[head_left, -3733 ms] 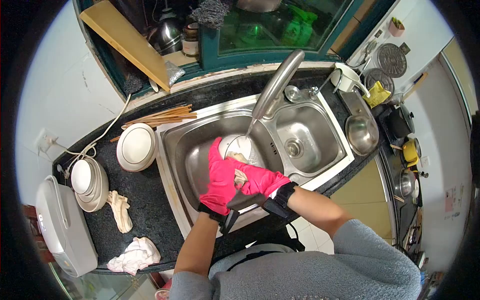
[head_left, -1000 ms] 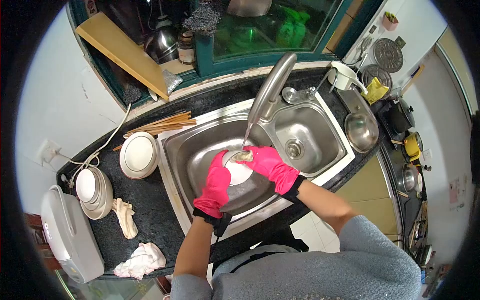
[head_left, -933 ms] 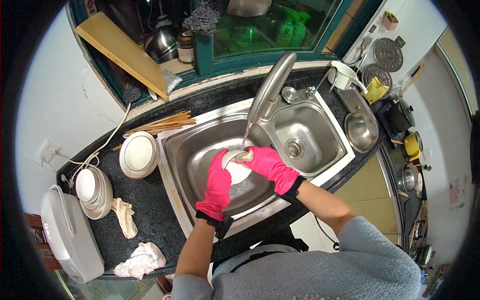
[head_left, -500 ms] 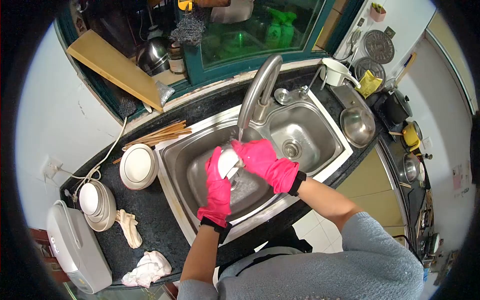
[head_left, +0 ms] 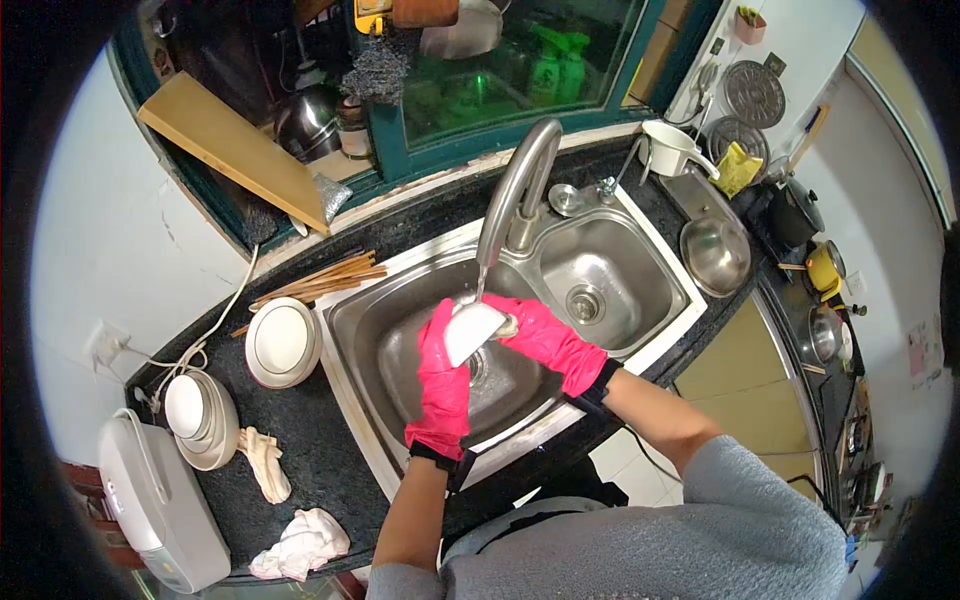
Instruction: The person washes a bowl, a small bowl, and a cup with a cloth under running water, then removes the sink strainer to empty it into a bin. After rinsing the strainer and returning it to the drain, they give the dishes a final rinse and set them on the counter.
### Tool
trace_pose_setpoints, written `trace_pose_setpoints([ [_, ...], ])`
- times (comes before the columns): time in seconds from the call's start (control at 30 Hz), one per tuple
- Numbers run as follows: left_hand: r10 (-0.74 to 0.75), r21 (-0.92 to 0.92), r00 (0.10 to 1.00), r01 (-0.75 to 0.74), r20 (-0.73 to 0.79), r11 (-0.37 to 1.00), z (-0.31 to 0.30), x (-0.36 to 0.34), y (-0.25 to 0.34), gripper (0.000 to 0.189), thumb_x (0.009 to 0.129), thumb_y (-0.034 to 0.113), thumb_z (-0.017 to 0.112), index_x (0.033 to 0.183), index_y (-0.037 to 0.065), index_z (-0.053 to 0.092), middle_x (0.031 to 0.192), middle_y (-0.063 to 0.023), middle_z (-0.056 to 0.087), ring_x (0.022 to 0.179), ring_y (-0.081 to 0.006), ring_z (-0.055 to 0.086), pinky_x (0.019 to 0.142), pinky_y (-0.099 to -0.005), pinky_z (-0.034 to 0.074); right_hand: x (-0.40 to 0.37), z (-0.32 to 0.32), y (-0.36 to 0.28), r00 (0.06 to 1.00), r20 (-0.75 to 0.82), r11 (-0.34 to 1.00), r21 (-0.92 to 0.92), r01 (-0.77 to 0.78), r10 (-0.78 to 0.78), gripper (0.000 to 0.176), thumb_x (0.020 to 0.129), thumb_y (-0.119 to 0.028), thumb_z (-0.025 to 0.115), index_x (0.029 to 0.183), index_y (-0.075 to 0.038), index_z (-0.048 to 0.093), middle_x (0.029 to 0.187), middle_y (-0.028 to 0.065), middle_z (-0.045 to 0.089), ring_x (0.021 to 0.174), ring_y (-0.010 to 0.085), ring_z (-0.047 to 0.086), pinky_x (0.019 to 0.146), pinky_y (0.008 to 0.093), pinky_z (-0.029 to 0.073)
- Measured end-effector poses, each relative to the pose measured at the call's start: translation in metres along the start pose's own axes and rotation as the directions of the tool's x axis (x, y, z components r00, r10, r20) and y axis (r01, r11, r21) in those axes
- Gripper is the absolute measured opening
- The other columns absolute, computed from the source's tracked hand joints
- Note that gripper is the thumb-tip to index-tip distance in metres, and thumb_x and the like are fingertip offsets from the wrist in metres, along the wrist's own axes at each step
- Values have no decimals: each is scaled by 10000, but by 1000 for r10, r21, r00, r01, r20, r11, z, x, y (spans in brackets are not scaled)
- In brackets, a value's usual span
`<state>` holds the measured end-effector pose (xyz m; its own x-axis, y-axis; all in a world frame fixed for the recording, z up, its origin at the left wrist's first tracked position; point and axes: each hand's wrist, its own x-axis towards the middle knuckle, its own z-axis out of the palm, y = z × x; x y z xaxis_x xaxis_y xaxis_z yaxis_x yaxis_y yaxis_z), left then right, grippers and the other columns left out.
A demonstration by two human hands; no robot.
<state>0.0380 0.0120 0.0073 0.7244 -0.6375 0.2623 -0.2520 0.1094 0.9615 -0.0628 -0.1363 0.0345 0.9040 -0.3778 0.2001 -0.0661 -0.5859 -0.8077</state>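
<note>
Both hands wear pink rubber gloves above the left basin of the steel sink (head_left: 395, 375). My left hand (head_left: 438, 362) is closed on the left side of a white bowl (head_left: 471, 334), which is tilted under the tap (head_left: 515, 185). Water runs from the spout onto the bowl. My right hand (head_left: 538, 340) is at the bowl's right edge, its fingers closed on a pale cloth or sponge (head_left: 508, 326) pressed to the bowl. The bowl's far side is partly hidden by the fingers and the water.
Left of the sink are stacked plates (head_left: 283, 342), chopsticks (head_left: 325, 278), nested bowls (head_left: 203, 420), two cloths (head_left: 300, 545) and a white appliance (head_left: 165, 500). A metal bowl (head_left: 715, 256) and a white pot (head_left: 668, 149) stand to the right.
The bowl has turned, showing more of its white outer side. My right hand has shifted slightly right and down. The whole view has moved a little.
</note>
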Motion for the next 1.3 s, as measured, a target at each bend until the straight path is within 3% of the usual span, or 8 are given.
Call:
trace_pose_setpoints([
  [0.33,-121,-180,993,118,-6,977,8,-1,2,640,828,-126,469,1427,98,422,1328,-127,488,1226,-249,498,1023,-315,425,-20,-20,40,868,363,780,409,-474,338,442,894,-299,689,1282,-127,567,911,14,666,718,104,622,593,257,499],
  [0.43,-477,-413,879,428,-18,804,3,6,-26,594,854,-72,463,1422,94,412,1361,-144,472,1227,-292,511,999,-403,473,-15,-41,-2,837,423,706,469,-531,348,375,926,-352,649,1205,-105,600,882,15,655,680,86,615,521,221,471],
  [0.5,-731,-665,651,641,205,384,-5,13,-12,516,903,28,483,1409,95,408,1342,-165,493,1216,-342,524,943,-540,508,-16,-49,2,808,364,644,488,-589,464,356,945,-392,609,1145,-98,605,857,16,648,671,83,616,517,201,458],
  [0.6,-607,-728,634,673,479,129,-21,5,-49,499,936,161,560,1404,102,394,1365,-194,480,1231,-393,505,924,-640,495,-13,-59,2,858,309,634,580,-511,410,288,978,-362,555,1090,-101,605,826,7,633,641,81,591,498,204,435],
  [0.8,-529,-715,634,695,564,70,-16,7,-5,744,913,634,490,1413,92,389,1395,-141,487,1248,-385,499,972,-645,445,-14,-65,-26,856,263,597,625,-503,445,249,1013,-292,496,1041,-76,617,776,-15,592,651,63,554,500,203,400],
  [1.1,-556,-576,622,765,551,286,-9,18,2,829,896,744,341,1380,80,451,1321,-146,565,1180,-329,581,882,-542,543,-10,-48,-22,887,142,608,680,-411,440,325,986,-336,547,1116,-51,632,904,17,661,721,64,581,561,214,432],
  [1.2,-643,-379,634,773,430,509,1,24,-18,728,934,663,406,1331,61,508,1268,-119,599,1098,-274,630,798,-456,586,-8,-33,-1,989,-123,982,-156,-102,83,389,877,-350,677,1116,-47,629,974,77,670,818,192,652,679,338,521],
  [1.3,-559,-150,800,594,219,791,14,18,-4,595,961,555,485,1309,75,539,1227,-92,618,998,-244,661,701,-385,598,-8,-7,-5,998,-49,765,-641,-60,37,363,801,-306,712,1080,-84,646,987,133,668,857,306,658,740,413,528],
])
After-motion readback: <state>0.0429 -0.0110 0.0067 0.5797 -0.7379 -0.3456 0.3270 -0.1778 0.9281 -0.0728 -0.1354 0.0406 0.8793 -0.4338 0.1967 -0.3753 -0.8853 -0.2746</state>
